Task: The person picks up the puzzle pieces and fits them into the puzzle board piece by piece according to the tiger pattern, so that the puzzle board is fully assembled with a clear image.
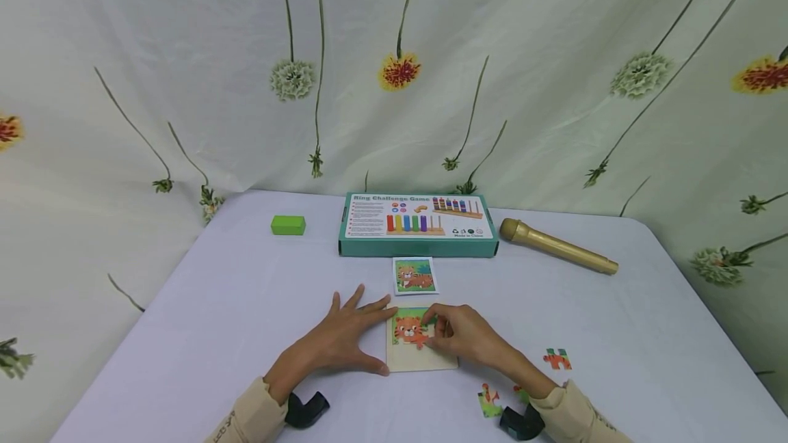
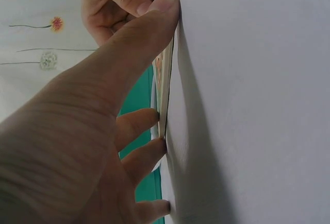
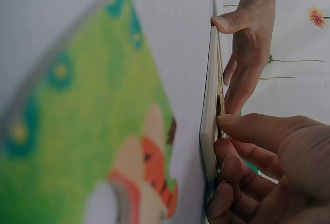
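Note:
A wooden puzzle board (image 1: 421, 362) lies in the middle of the table, its upper part filled with an orange tiger picture (image 1: 408, 329). My left hand (image 1: 347, 333) spreads its fingers along the board's left side, thumb at the near corner and fingertips at the upper edge. Over the board's right part, my right hand (image 1: 464, 335) curls its thumb and index finger round a puzzle piece (image 3: 221, 101), mostly hidden by the fingers. Just beyond the board lies a square tiger picture card (image 1: 415, 275).
Loose puzzle pieces lie right of the board: one (image 1: 557, 359) farther out, another (image 1: 489, 400) near the right wrist, a third (image 1: 521, 394) partly under the forearm. At the back are a green block (image 1: 288, 225), a teal game box (image 1: 418, 246) and a gold microphone (image 1: 557, 246).

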`<state>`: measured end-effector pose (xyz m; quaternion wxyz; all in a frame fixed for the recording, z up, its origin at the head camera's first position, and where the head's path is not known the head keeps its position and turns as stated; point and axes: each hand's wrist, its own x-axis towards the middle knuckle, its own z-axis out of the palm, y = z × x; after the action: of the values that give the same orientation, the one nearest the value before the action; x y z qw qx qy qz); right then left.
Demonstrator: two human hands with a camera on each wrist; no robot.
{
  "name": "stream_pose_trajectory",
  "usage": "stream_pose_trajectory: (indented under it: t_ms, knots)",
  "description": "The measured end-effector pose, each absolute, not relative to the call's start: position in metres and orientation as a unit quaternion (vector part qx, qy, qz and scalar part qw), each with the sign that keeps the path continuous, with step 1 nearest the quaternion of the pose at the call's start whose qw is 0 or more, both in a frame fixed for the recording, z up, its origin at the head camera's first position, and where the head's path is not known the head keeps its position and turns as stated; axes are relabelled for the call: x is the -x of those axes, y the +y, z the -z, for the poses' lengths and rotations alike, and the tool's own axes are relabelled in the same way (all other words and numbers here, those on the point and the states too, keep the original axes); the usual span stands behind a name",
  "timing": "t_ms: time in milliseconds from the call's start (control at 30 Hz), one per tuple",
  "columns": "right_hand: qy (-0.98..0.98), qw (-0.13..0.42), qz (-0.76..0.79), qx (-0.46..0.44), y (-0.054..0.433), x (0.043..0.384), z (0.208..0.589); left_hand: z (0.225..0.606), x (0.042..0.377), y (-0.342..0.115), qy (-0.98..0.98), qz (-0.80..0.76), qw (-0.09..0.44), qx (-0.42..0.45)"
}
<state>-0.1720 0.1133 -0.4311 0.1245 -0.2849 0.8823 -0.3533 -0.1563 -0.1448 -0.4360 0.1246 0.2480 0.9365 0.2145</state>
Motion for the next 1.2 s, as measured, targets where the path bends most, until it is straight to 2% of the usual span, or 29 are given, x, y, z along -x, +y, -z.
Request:
stream_pose_trajectory:
  t_ms: [833, 1200]
  knots:
    - [0.885, 0.135, 0.330, 0.300, 0.119, 0.169, 0.424, 0.435, 0.155, -0.144, 0.935, -0.220, 0.125, -0.250]
    - [0.869, 0.109, 0.375, 0.304, 0.146, 0.166, 0.422, 0.437, 0.156, -0.144, 0.936, -0.216, 0.117, -0.252]
